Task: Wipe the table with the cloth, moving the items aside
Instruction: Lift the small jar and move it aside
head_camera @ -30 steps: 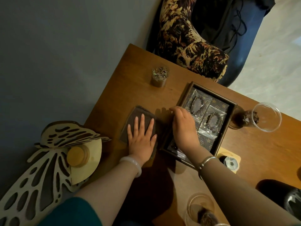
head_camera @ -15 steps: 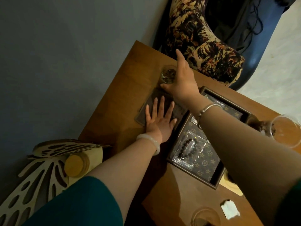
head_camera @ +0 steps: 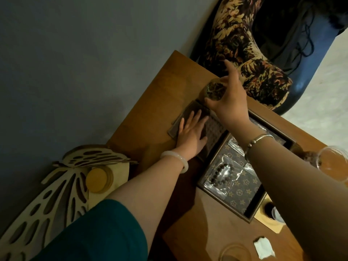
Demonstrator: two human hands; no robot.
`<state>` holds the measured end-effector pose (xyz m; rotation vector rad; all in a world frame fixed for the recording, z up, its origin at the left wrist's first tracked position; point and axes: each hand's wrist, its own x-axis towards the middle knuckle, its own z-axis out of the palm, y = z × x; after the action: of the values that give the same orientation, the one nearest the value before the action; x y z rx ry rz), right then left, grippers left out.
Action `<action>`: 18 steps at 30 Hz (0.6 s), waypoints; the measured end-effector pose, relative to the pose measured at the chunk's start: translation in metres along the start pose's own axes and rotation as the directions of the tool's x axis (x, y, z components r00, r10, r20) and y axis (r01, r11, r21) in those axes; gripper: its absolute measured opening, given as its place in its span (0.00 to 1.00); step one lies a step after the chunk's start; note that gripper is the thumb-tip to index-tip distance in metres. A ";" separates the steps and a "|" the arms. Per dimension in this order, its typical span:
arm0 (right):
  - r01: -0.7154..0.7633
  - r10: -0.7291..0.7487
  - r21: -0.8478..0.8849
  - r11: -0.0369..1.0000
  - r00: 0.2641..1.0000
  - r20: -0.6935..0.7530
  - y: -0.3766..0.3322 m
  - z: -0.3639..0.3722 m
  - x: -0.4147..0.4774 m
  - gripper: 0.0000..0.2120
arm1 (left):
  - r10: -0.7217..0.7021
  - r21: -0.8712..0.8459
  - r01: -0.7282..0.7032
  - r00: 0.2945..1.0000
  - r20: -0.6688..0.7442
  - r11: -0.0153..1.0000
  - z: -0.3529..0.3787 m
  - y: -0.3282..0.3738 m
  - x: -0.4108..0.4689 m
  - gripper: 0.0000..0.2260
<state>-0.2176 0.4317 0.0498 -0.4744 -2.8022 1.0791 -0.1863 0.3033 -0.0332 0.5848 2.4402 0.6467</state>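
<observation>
Head view: the right hand (head_camera: 230,104) has left the tray (head_camera: 223,202) and now pinches the small jar (head_camera: 214,89) near the surface's (head_camera: 165,85) far end, likely to shift it aside, while the left hand (head_camera: 190,133) stays pressed flat, fingers straight, on the cloth (head_camera: 213,129) just beside the jar.

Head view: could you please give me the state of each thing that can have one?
left hand, open, pressing flat on the cloth.
cloth, spread flat on the table.
right hand, gripping the jar at its rim.
jar, upright, uncovered, filled.
tray, holding bagged bracelets.
glass, upright, uncovered.
</observation>
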 end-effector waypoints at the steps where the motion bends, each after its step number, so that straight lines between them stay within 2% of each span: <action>1: 0.007 -0.007 0.002 1.000 1.000 -0.001 -0.002 -0.003 -0.005 0.47 | -0.021 -0.137 0.014 0.999 -0.046 0.990 -0.006 0.000 -0.004 0.32; 3: 0.012 -0.012 0.012 1.000 1.000 -0.004 -0.005 -0.007 -0.016 0.48 | -0.116 -0.397 0.058 0.986 -0.123 0.916 -0.013 0.003 -0.016 0.34; 6: 0.009 -0.009 0.049 0.999 1.000 0.008 -0.013 -0.014 -0.042 0.49 | -0.214 -0.595 0.062 0.958 -0.189 0.801 -0.019 0.010 -0.041 0.39; 13: -0.029 0.004 0.188 0.982 0.991 0.132 -0.046 -0.027 -0.125 0.50 | -0.229 -0.730 -0.019 0.944 -0.239 0.683 -0.024 0.017 -0.118 0.38; 16: 0.004 -0.045 0.226 0.974 0.983 0.177 -0.063 -0.021 -0.157 0.50 | -0.325 -0.807 0.034 0.925 -0.199 0.590 -0.022 0.015 -0.155 0.35; 18: 0.032 -0.082 0.247 0.968 0.978 0.194 -0.075 -0.013 -0.175 0.49 | -0.397 -0.808 0.042 0.885 -0.242 0.588 -0.022 0.011 -0.180 0.33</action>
<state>-0.0685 0.3305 0.1127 -0.2690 -2.7734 1.5116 -0.0600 0.2108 0.0588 -0.2645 2.1631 1.7365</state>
